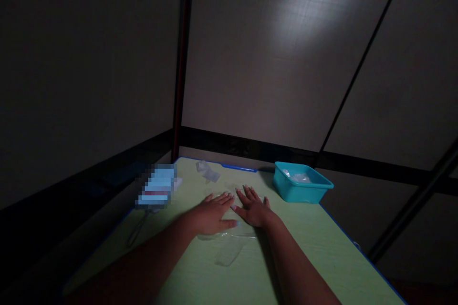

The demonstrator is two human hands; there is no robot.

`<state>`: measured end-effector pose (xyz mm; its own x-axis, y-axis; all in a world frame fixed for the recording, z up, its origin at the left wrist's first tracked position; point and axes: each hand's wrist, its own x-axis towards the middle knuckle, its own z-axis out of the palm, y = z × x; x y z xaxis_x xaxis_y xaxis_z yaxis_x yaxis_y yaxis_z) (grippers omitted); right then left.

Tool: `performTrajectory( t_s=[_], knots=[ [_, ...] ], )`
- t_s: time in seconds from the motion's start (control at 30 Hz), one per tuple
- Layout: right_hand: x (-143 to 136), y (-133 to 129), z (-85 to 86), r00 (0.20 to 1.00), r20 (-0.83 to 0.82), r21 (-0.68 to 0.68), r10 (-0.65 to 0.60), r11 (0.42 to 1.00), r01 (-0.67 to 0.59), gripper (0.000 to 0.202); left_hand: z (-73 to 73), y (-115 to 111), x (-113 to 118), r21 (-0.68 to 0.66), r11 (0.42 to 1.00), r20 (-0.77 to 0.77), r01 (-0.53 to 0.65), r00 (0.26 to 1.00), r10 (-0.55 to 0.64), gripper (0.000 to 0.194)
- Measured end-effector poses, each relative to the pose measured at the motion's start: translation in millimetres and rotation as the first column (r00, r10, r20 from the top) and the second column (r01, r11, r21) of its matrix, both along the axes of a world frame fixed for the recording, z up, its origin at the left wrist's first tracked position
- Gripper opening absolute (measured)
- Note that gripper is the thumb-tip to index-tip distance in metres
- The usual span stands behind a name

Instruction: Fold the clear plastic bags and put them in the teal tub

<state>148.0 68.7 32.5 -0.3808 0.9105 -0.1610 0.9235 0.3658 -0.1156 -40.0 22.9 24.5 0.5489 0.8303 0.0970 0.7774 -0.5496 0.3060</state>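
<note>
A clear plastic bag (229, 251) lies spread on the pale green table, with its lower part reaching toward me. My left hand (214, 217) rests flat on the clear plastic, fingers stretched out to the right and thumb apart. Beside it, my right hand (253, 208) presses down palm first with its fingers spread, pointing away and to the left. The two hands come close together at the fingertips. Parts of the plastic are hidden under both palms. Neither hand grips anything.
A turquoise basket (300, 193) holding clear plastic stands at the back right of the table (304, 248). Small translucent packets (209, 173) lie near the far edge. At the left edge is a blurred-out phone-like object (157, 186) with a cord loop (136, 231). Dark panelled walls stand behind.
</note>
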Motion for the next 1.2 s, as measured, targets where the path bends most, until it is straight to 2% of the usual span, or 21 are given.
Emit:
performTrajectory(
  t_s=[0.1, 0.23, 0.37, 0.47, 0.6, 0.7, 0.8, 0.97, 1.1, 1.2],
  knots=[
    [-0.9, -1.7, 0.6, 1.0, -0.008, 0.013, -0.011, 1.0, 0.011, 0.067, -5.6, 4.3, -5.5, 0.0, 0.989, -0.045, -0.15, 0.988, 0.15, 0.081],
    [0.5, -0.7, -1.4, 0.998, -0.062, 0.022, -0.019, 1.0, 0.021, 0.068, -10.0, 9.2, -12.6, 0.008, 0.935, -0.098, -0.354, 0.931, 0.353, 0.091],
    [8.4, 8.2, -2.0, 0.979, -0.198, 0.116, -0.051, 0.99, 0.075, 0.064, -10.7, 12.2, -15.2, 0.015, 0.904, -0.097, -0.426, 0.9, 0.426, 0.092],
    [19.1, 19.1, -0.5, 0.954, -0.273, 0.236, -0.121, 0.953, 0.189, 0.051, -6.2, 10.9, -14.5, 0.049, 0.923, -0.067, -0.382, 0.92, 0.385, 0.083],
    [32.9, 29.3, 1.1, 0.931, -0.256, 0.323, -0.259, 0.885, 0.335, 0.038, 3.6, 4.6, -10.9, 0.045, 0.977, -0.043, -0.208, 0.977, 0.21, 0.075],
    [38.1, 30.4, 0.4, 0.907, -0.24, 0.346, -0.345, 0.843, 0.412, 0.032, 7.9, 0.8, -8.5, -0.012, 0.995, -0.07, -0.101, 0.992, 0.1, 0.082],
    [39.8, 30.3, -1.8, 0.884, -0.247, 0.346, -0.398, 0.815, 0.464, 0.031, 8.4, 0.5, -9.4, -0.084, 0.994, -0.101, -0.065, 0.993, 0.057, 0.09],
    [40.8, 33.1, -5.2, 0.866, -0.26, 0.317, -0.427, 0.81, 0.494, 0.032, 9.4, 3.3, -17.5, -0.152, 0.988, -0.117, -0.022, 0.993, 0.004, 0.089],
    [39.5, 32.3, -4.4, 0.871, -0.264, 0.278, -0.414, 0.832, 0.48, 0.034, 13.5, 3.5, -20.6, -0.181, 0.983, -0.133, -0.011, 0.991, -0.013, 0.099],
    [38.0, 30.4, -3.2, 0.884, -0.262, 0.263, -0.386, 0.853, 0.451, 0.035, 16.2, 2.2, -19.1, -0.164, 0.986, -0.098, -0.009, 0.995, -0.008, 0.094]
  ],
)
